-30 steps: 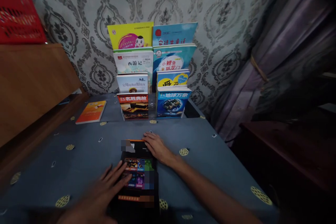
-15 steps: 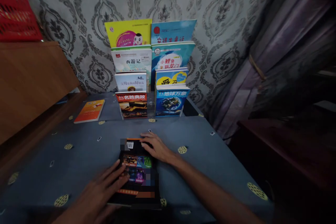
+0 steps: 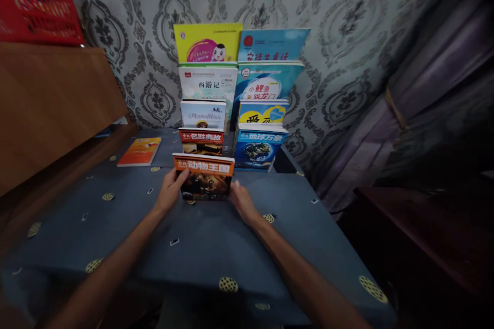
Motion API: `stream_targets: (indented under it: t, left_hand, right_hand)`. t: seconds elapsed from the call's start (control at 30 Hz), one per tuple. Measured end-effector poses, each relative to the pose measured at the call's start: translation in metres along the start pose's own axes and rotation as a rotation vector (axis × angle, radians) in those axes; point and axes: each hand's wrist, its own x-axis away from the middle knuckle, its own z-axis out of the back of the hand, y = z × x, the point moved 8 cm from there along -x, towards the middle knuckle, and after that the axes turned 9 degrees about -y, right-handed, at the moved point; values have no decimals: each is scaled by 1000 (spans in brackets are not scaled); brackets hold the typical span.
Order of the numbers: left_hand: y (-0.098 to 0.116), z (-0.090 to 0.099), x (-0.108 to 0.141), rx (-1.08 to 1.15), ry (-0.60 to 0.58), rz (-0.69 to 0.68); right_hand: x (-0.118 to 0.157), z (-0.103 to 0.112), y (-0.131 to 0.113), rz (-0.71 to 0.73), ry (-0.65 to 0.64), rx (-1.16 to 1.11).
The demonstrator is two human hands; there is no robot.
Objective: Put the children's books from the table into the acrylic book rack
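Left hand (image 3: 169,191) and right hand (image 3: 243,203) flank the upright book (image 3: 207,183).

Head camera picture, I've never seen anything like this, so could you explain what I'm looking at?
There is no machine here, just a person's two bare hands. The camera is worn on the head, looking forward and down, so the arms reach in from the bottom. The left hand holds an orange-banded book roughly upright, thumb on its front cover. The right hand is at the book's other side; its grip is hard to make out. Behind are two columns of standing books. An orange book lies flat on the blue patterned tablecloth.
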Motion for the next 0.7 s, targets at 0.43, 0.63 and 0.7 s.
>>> stream_targets:
  t: [0.43, 0.63, 0.7]
  left_hand:
    - [-60, 0, 13, 326, 156, 299]
    - [-68, -27, 16, 374, -99, 417]
    - [-72, -33, 16, 390, -148, 412]
  right_hand:
    - [4, -1, -8, 6, 120, -184]
    - [6, 19, -3, 18, 313, -193]
    - [6, 25, 4, -9, 332, -180]
